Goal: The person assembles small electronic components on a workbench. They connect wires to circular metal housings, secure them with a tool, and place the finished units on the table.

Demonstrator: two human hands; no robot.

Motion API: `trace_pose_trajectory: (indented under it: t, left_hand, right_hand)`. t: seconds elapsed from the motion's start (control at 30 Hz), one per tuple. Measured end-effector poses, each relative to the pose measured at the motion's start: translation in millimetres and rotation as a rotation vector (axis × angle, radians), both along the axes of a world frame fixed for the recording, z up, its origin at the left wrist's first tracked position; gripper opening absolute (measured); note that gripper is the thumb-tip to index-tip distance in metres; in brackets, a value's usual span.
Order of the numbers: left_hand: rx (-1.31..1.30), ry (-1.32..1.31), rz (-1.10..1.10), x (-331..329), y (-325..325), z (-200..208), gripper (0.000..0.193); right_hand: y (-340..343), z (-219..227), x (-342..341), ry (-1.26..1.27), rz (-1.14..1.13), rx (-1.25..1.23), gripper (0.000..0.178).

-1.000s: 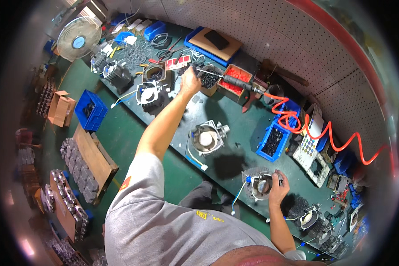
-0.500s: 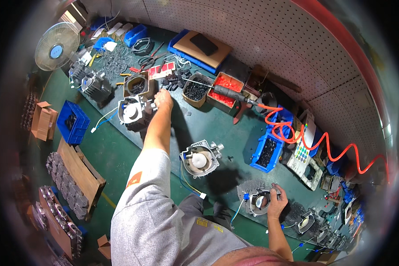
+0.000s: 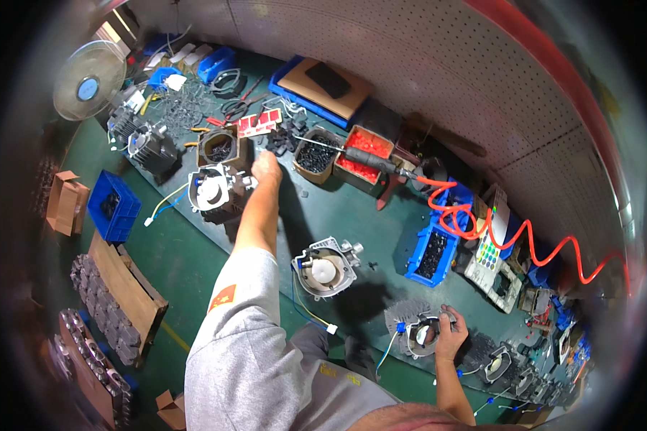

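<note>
My left hand (image 3: 267, 169) reaches across the green bench, beside a metal motor housing (image 3: 214, 192) with a white round part inside. Its fingers are curled together near the housing's side fitting; what they hold, if anything, is hidden. Small black pieces (image 3: 287, 136) lie just beyond the fingertips. My right hand (image 3: 451, 336) grips the rim of a finned motor housing (image 3: 422, 336) at the bench's near edge, with a blue connector and a pale wire on it. Between the hands stands another open housing (image 3: 325, 269), its wires and white plug hanging over the edge.
Boxes of black screws (image 3: 316, 156) and red caps (image 3: 367, 149) stand behind. An air screwdriver (image 3: 370, 159) with a coiled red hose (image 3: 528, 237) lies across them. A blue bin (image 3: 433, 253) is at right, with more housings (image 3: 496, 364) nearby. Far left stands a fan (image 3: 88, 87).
The whole view has shifted slightly. My left hand remains near the far housing and my right hand keeps its grip on the finned one.
</note>
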State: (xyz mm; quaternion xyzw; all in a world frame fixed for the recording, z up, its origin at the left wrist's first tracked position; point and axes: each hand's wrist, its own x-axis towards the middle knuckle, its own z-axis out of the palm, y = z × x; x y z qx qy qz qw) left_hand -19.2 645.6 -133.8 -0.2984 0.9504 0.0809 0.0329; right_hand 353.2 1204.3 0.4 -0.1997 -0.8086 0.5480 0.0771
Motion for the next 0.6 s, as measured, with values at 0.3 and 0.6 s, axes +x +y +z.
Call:
trace_pose_trajectory:
  t: [0.3, 0.6]
  left_hand:
    - [1.102, 0.394, 0.606, 2.3, 40.9, 10.0, 0.014]
    - [0.686, 0.711, -0.015, 57.5, 42.8, 71.1, 0.016]
  right_hand:
    - [0.5, 2.2, 0.8, -0.013, -0.015, -0.035, 0.028]
    - [0.8, -8.9, -1.1, 0.017, 0.01, -0.064, 0.024]
